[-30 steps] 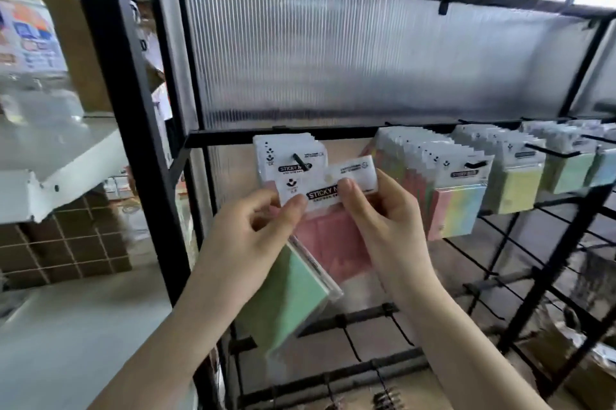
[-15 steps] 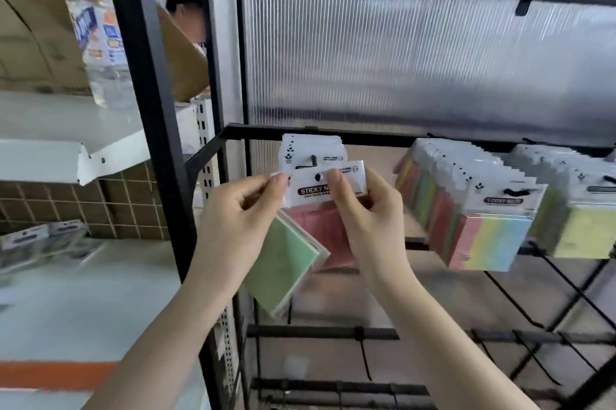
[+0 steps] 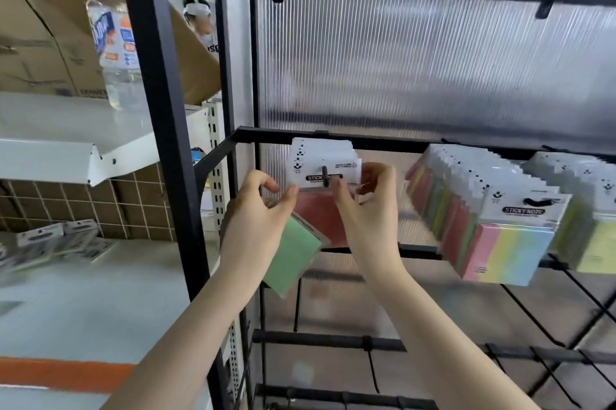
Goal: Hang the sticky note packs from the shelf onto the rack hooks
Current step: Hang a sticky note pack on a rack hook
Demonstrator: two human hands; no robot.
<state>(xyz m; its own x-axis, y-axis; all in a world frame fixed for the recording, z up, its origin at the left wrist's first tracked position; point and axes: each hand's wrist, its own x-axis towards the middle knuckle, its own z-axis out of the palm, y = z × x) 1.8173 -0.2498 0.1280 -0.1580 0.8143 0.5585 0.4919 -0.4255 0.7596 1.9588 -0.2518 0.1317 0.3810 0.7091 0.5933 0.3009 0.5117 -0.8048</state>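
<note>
A red sticky note pack hangs on the leftmost hook of the black rack, in front of other packs on that hook. My right hand is at its white header, index fingertip just below the hook, the other fingers curled round the right edge. My left hand is beside the pack's left edge and holds a green sticky note pack tilted against the palm, with thumb and index finger free.
Full rows of rainbow packs and yellow packs hang to the right. Bare hooks stick out lower down. More packs lie on the white shelf at left, with a water bottle and cardboard boxes above. A person's head shows behind.
The red pack, held slanted in front of the hook before, now hangs straight on it. Both hands rose with it, and my view shifted left.
</note>
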